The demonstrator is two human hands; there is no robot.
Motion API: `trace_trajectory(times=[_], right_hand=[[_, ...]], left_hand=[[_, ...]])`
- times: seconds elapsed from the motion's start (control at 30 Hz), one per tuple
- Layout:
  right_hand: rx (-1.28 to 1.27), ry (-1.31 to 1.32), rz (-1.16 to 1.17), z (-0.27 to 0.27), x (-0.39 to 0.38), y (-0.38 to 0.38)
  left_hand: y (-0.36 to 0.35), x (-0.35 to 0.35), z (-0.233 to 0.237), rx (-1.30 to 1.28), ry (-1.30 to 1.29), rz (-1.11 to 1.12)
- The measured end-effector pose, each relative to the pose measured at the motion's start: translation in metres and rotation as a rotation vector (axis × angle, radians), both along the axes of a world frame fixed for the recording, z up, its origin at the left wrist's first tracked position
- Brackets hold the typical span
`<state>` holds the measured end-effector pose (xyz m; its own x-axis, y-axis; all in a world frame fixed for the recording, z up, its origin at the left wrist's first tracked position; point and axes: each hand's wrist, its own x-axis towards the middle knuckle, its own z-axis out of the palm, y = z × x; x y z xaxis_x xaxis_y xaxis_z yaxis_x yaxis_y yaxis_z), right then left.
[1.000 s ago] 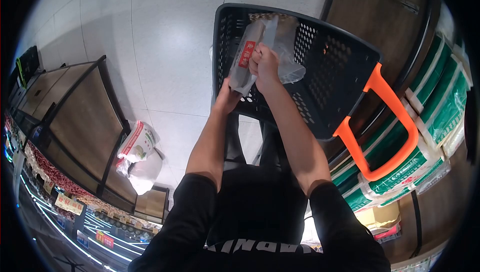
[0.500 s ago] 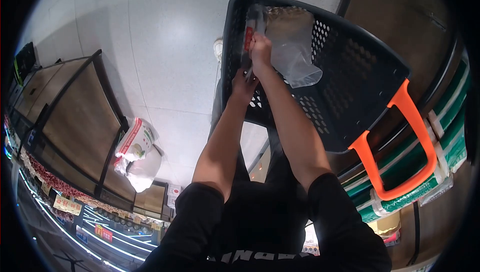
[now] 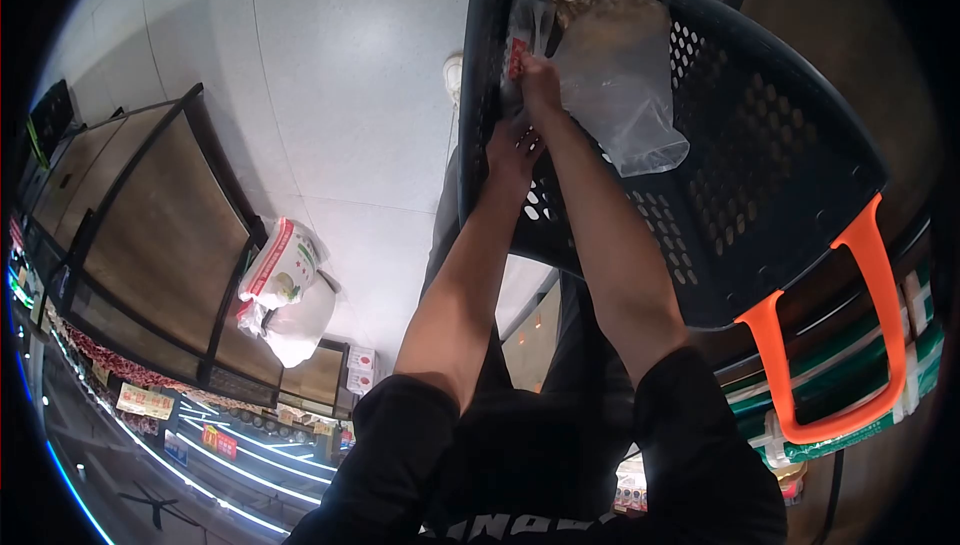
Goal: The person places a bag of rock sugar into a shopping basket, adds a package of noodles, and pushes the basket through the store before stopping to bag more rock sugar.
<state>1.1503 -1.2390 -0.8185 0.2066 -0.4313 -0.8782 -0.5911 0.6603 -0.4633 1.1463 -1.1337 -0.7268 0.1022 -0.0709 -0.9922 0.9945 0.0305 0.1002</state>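
Note:
Both my hands reach into a dark plastic basket [image 3: 790, 75] with perforated walls. My right hand [image 3: 541, 85] is closed on a clear package [image 3: 530, 25] with a red label, near the basket's left wall. Just below it, my left hand [image 3: 512, 153] lies against the lower end of the same package, its fingers spread and partly in shadow. To the right of my hands a clear plastic bag [image 3: 625, 85] with brownish contents at its top end lies in the basket.
An orange handle [image 3: 785, 375] extends from the basket's lower right end. White sacks with red and green print [image 3: 287, 265] sit on the floor at left, beside wooden shelving [image 3: 160, 225]. Green-wrapped packs [image 3: 840, 360] lie at right. A white shoe [image 3: 453, 78] shows beyond the basket.
The basket and its contents appear shifted right and slightly larger in view. My left hand's fingers have spread at the package's lower end, and the package sits lower against the basket wall.

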Motion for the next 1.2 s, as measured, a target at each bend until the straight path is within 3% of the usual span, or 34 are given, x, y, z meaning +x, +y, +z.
trace_trajectory(times=[0.03, 0.1, 0.17, 0.23, 0.27, 0.3, 0.4, 0.47, 0.57, 0.7, 0.83, 0.87, 0.9, 0.97, 1.03, 1.17, 1.2], right_hand=[[0.048, 0.062, 0.198, 0.015, -0.001, -0.005], [-0.076, 0.032, 0.164, 0.027, -0.010, 0.009], [-0.207, -0.004, 0.126, 0.038, -0.019, 0.014], [-0.247, 0.024, 0.540, 0.054, -0.030, 0.005], [-0.226, 0.069, 0.567, 0.079, -0.033, -0.002], [-0.243, 0.073, 0.561, 0.096, -0.042, -0.006], [-0.282, 0.103, 0.337, 0.155, -0.069, -0.030], [-0.202, -0.095, 0.083, 0.209, -0.100, -0.059], [-0.242, -0.178, -0.128, 0.310, -0.139, -0.113], [-0.469, -0.198, -0.187, 0.428, -0.177, -0.175], [-0.915, 0.067, 0.051, 0.535, -0.208, -0.228], [-1.037, 0.098, 0.115, 0.547, -0.219, -0.239], [-1.155, 0.128, 0.182, 0.552, -0.231, -0.251], [-1.189, 0.122, 0.247, 0.556, -0.248, -0.263], [-1.162, 0.114, 0.305, 0.545, -0.263, -0.266], [-1.280, 0.188, 0.515, 0.528, -0.283, -0.264], [-1.168, 0.135, 0.372, 0.531, -0.282, -0.264]], left_hand=[[-0.003, -0.001, -0.001, -0.018, -0.005, -0.012], [-0.014, -0.001, 0.005, 0.047, -0.012, -0.017], [-0.020, -0.004, 0.014, 0.076, -0.049, -0.176], [-0.018, -0.015, 0.017, 0.059, -0.061, -0.241], [-0.019, -0.021, 0.022, 0.052, -0.066, -0.303], [-0.029, -0.022, 0.042, 0.035, -0.071, -0.308], [-0.049, -0.038, 0.100, -0.022, -0.187, -0.619], [-0.062, -0.058, 0.132, -0.068, -0.130, -0.595], [-0.096, -0.090, 0.191, -0.178, -0.099, -0.585], [-0.142, -0.153, 0.274, -0.430, -0.129, -0.574], [-0.190, -0.204, 0.371, -0.614, -0.328, -0.869], [-0.198, -0.227, 0.376, -0.651, -0.428, -0.868], [-0.208, -0.234, 0.398, -0.622, -0.533, -1.033], [-0.220, -0.257, 0.415, -0.630, -0.671, -1.057], [-0.230, -0.269, 0.430, -0.482, -0.936, -1.243], [-0.229, -0.260, 0.438, -0.491, -0.783, -1.304], [-0.227, -0.257, 0.440, -0.509, -0.771, -1.285]])
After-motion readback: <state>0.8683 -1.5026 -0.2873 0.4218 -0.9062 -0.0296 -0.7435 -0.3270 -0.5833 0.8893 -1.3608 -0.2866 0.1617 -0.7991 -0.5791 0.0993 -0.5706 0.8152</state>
